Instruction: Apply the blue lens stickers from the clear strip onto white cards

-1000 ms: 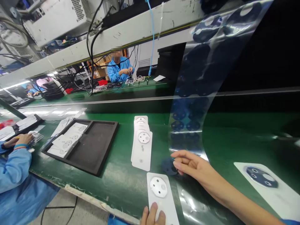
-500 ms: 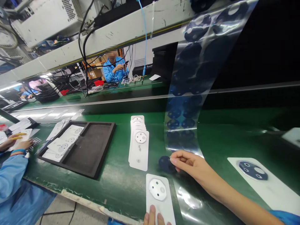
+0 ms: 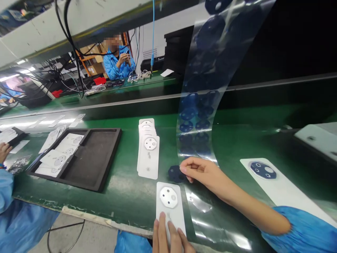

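My right hand (image 3: pixel 204 172) pinches a dark blue round sticker (image 3: pixel 175 173) at the lower end of a clear film strip (image 3: pixel 200 116) that carries several such stickers. My left hand (image 3: pixel 168 237) rests its fingers flat on the near end of a white card (image 3: pixel 168 207) with a round white part on it, at the belt's front edge. A stack of similar white cards (image 3: pixel 148 149) lies just beyond it. Another white card bearing a blue sticker (image 3: pixel 263 170) lies to the right.
A black tray (image 3: pixel 94 158) with white cards in its left half sits on the green belt (image 3: pixel 126 189) to the left. A co-worker's blue sleeve (image 3: pixel 7 196) is at the far left. Another person in blue works across the line (image 3: pixel 117 61). Cables hang above.
The view has tilted down and shifted. My right hand has drawn the blue sticker a little left, off the film's end. More of my left hand's fingers show on the white card.
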Tool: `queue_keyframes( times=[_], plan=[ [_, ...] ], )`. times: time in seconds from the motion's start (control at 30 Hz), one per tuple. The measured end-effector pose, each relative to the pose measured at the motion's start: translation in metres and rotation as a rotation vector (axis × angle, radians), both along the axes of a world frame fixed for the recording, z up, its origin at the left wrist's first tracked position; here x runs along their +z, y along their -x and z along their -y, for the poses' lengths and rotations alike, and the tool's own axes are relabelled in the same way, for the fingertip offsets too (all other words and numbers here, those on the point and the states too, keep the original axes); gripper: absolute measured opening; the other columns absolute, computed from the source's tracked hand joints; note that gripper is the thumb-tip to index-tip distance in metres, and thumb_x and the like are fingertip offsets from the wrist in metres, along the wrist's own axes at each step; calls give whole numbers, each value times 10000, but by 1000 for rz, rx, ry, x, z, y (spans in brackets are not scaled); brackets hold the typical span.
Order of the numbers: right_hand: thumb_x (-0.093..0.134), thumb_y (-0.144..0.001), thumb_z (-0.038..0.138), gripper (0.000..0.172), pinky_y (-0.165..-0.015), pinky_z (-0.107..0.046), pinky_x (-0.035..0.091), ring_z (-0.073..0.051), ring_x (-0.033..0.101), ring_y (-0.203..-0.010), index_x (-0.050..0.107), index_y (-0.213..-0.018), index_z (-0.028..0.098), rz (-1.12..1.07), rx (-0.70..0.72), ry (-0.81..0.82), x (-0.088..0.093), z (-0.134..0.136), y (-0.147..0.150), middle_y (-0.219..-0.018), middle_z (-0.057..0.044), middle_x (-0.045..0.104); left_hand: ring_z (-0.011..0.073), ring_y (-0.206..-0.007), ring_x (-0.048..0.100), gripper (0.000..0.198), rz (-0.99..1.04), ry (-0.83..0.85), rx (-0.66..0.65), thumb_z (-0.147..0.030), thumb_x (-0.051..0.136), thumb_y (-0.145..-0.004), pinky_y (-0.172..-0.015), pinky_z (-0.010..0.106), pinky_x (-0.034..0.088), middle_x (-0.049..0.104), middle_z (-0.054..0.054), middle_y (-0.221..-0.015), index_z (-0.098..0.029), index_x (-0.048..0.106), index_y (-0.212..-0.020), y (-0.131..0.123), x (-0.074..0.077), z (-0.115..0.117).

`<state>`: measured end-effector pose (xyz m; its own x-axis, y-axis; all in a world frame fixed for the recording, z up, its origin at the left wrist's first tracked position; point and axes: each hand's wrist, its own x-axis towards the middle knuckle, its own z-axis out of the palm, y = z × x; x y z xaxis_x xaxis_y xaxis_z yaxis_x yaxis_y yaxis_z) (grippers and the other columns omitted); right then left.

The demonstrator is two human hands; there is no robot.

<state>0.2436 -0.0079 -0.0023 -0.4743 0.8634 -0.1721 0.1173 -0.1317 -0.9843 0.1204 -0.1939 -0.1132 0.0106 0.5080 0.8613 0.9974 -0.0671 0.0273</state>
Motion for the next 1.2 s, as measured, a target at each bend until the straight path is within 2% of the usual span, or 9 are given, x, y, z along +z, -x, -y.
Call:
queue_keyframes(
  times=[0.07, 0.1, 0.23, 0.4, 0.53, 0.67, 0.9, 1.2],
  plan=[
    [752, -815, 558, 386, -613, -286, 436, -133, 541, -609, 695, -857, 178, 14, 16, 12, -1, 0, 0, -689, 1, 615, 359, -1153, 681, 554, 30, 3, -12, -379, 206, -1067, -965, 519, 543, 695, 155, -907, -139, 634, -810, -2, 9, 0],
    [747, -817, 558, 389, -591, -282, 430, -132, 533, -596, 695, -860, 175, 26, 23, 16, 0, 0, 1, -673, 2, 608, 352, -1179, 669, 549, 11, 35, -27, -381, 206, -1066, -978, 509, 538, 702, 157, -938, -139, 641, -836, -1, 13, 1],
    [732, -819, 539, 372, -538, -271, 409, -131, 520, -585, 694, -854, 170, 63, 29, -16, 5, 3, 7, -665, -1, 603, 358, -1227, 636, 450, -126, 276, -96, -427, 335, -1045, -971, 495, 550, 706, 195, -1142, -132, 656, -935, 10, 30, 13],
    [718, -840, 485, 307, -617, -302, 475, -158, 593, -671, 711, -884, 182, 51, 60, -62, 5, 10, 18, -763, -30, 675, 439, -1213, 624, 382, -197, 496, -128, -426, 479, -1003, -956, 539, 550, 644, 262, -1279, -85, 650, -1025, 14, 56, 21],
    [747, -834, 481, 304, -690, -316, 483, -170, 618, -725, 730, -862, 179, 56, 204, 10, 1, 11, 18, -783, -38, 704, 450, -1216, 618, 391, -198, 614, -145, -437, 546, -967, -962, 546, 549, 620, 272, -1318, -74, 641, -1078, 13, 71, 21],
    [770, -820, 477, 294, -623, -292, 431, -155, 581, -665, 750, -833, 184, 150, 344, 65, 2, 9, 15, -723, -23, 688, 452, -1235, 606, 400, -209, 655, -149, -434, 556, -966, -973, 545, 550, 602, 273, -1341, -68, 627, -1109, 14, 76, 21],
    [718, -855, 463, 282, -545, -270, 321, -121, 460, -584, 769, -828, 187, 262, 374, -4, 3, 9, 16, -639, 6, 608, 464, -1275, 576, 386, -180, 708, -140, -436, 611, -952, -999, 565, 536, 579, 291, -1365, -76, 614, -1092, 11, 80, 22],
    [700, -847, 375, 194, -554, -272, 324, -120, 469, -581, 779, -822, 200, 267, 361, -26, 5, 10, 16, -616, 20, 594, 452, -1284, 574, 403, -199, 750, -108, -455, 601, -962, -995, 563, 545, 570, 280, -1377, -82, 614, -1116, 8, 83, 21]
  ],
)
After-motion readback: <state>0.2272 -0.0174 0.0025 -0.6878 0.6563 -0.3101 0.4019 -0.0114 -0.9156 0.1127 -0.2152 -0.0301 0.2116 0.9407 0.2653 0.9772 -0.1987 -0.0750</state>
